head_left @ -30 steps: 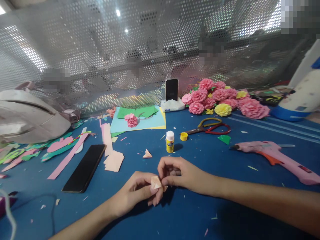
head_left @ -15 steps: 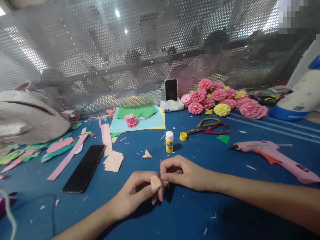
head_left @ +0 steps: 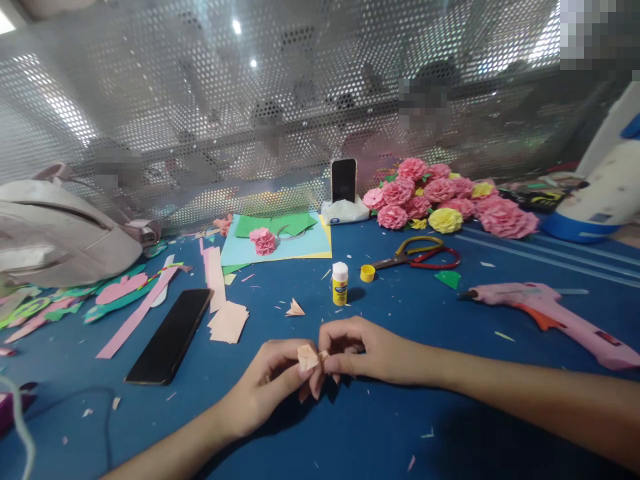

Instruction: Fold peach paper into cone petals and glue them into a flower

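My left hand (head_left: 273,383) pinches a small folded piece of peach paper (head_left: 307,358) between thumb and fingers, just above the blue table. Close against it, my right hand (head_left: 357,347) has its thumb and forefinger closed on the right end of the same folded paper. Beyond the hands stands a small yellow glue bottle (head_left: 340,288) with a white top, its yellow cap (head_left: 367,273) lying beside it. Another small folded peach paper piece (head_left: 295,308) rests left of the bottle. A stack of peach paper squares (head_left: 229,323) lies farther left.
A black phone (head_left: 170,337) and pink paper strips (head_left: 137,313) lie at left. Scissors (head_left: 413,255) and a pink glue gun (head_left: 550,313) are at right. Pink and yellow paper flowers (head_left: 440,193) sit at the back, near a propped phone (head_left: 344,180). A bag (head_left: 65,233) stands far left.
Both hands have shifted very slightly, still together on the folded paper. The right thumb has moved a little along its right end. Nothing else on the table has moved.
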Action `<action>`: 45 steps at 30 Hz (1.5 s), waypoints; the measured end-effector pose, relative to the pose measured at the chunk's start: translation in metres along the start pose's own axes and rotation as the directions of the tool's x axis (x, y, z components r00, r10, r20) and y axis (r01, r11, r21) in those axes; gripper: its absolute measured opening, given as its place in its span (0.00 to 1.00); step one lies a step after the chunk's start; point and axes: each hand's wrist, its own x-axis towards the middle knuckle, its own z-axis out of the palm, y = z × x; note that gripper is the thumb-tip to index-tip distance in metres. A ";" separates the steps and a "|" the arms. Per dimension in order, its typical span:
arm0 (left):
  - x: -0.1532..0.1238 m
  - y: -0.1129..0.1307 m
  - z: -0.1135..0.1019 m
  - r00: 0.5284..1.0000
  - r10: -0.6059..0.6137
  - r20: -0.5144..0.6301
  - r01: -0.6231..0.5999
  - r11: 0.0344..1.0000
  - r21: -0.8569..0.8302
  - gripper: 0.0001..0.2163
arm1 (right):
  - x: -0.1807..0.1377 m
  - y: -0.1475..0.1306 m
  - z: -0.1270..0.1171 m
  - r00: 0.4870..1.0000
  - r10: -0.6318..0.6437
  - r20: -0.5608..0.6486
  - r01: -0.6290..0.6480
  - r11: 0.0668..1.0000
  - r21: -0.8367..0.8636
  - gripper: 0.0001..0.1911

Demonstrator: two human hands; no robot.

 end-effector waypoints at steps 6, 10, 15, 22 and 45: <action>0.000 0.001 0.001 0.997 0.073 0.031 -0.076 0.986 0.148 0.19 | 0.000 -0.001 0.000 1.000 -0.016 0.019 0.017 0.998 -0.064 0.16; 0.000 0.000 -0.001 1.000 0.012 0.008 -0.012 0.999 0.051 0.19 | 0.000 -0.002 -0.001 1.000 -0.013 0.018 0.014 0.998 -0.060 0.16; 0.000 -0.001 -0.001 1.000 -0.019 0.014 0.020 0.998 -0.066 0.19 | 0.000 0.000 -0.002 0.999 -0.009 0.045 0.009 1.000 -0.008 0.18; -0.001 0.002 0.001 0.999 -0.010 0.043 0.012 0.999 -0.035 0.20 | 0.001 0.004 -0.003 0.999 0.009 0.049 -0.010 1.000 0.027 0.16; 0.000 0.002 0.001 0.998 0.049 0.050 -0.054 0.993 0.104 0.20 | 0.000 0.003 0.005 0.999 -0.034 0.016 0.035 0.999 -0.039 0.17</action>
